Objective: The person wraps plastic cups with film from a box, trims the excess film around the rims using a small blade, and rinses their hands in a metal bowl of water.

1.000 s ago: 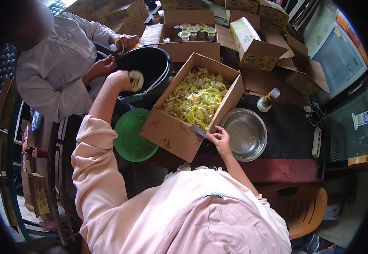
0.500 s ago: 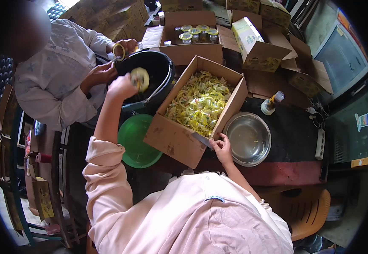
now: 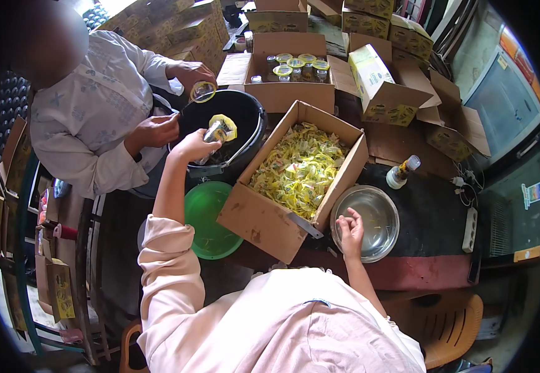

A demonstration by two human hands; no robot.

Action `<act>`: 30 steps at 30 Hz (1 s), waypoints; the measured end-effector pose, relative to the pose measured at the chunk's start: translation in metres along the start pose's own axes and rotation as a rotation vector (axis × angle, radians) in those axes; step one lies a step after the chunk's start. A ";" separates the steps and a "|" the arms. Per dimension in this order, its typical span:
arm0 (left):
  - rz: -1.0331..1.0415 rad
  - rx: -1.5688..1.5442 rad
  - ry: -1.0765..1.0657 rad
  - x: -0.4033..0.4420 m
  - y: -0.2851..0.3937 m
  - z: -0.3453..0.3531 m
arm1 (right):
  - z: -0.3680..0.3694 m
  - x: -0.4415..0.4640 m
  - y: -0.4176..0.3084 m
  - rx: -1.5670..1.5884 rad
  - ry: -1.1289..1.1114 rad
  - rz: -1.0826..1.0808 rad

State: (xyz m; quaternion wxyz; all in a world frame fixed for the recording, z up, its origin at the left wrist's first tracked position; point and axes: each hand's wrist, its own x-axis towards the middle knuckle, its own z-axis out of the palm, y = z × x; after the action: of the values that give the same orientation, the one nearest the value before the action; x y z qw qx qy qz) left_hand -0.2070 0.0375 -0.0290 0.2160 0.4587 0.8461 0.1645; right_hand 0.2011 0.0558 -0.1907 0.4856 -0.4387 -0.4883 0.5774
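Observation:
My left hand (image 3: 196, 147) is closed around a small clear jar (image 3: 216, 131) with a yellow disc-shaped lid, over the near rim of the black bucket (image 3: 258, 133). Fingers apart and with nothing seen in it, my right hand (image 3: 351, 232) hovers above the left rim of the metal bowl (image 3: 369, 214). Between my hands stands a cardboard box (image 3: 263, 219) full of yellow wrapped packets (image 3: 301, 168). A grey blade (image 3: 304, 224) rests at the box's near right corner. Below the bucket is a green basin (image 3: 211, 227).
A co-worker at the left holds a yellow-rimmed lid (image 3: 203, 92) over the bucket. Behind it, an open carton (image 3: 288, 96) holds several lidded jars. A filled bottle (image 3: 402, 172) stands behind the metal bowl. An orange chair (image 3: 450, 323) is at the lower right.
My right hand has let go of the blade at the box corner and moved right over the bowl. My left hand has turned the jar, showing its side. The co-worker's hands have shifted over the bucket.

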 end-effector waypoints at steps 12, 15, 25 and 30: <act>0.581 -1.059 -0.180 -0.075 0.081 0.059 | 0.005 0.025 -0.099 -0.078 -0.128 -0.280; 0.605 -0.920 -0.198 -0.087 0.096 0.103 | 0.022 0.037 -0.125 -0.144 -0.121 -0.370; 0.625 -0.846 -0.373 -0.104 0.091 0.143 | 0.068 0.065 -0.182 -0.609 -0.512 -0.777; 0.656 -0.837 -0.322 -0.110 0.090 0.139 | 0.081 0.068 -0.183 -0.661 -0.662 -0.644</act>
State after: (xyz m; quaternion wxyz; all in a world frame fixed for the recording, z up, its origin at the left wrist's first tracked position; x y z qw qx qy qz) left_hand -0.0180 0.0029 -0.0809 0.4439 0.5924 0.4777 0.4732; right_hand 0.1358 0.1212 -0.0002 0.2949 -0.1919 -0.8784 0.3235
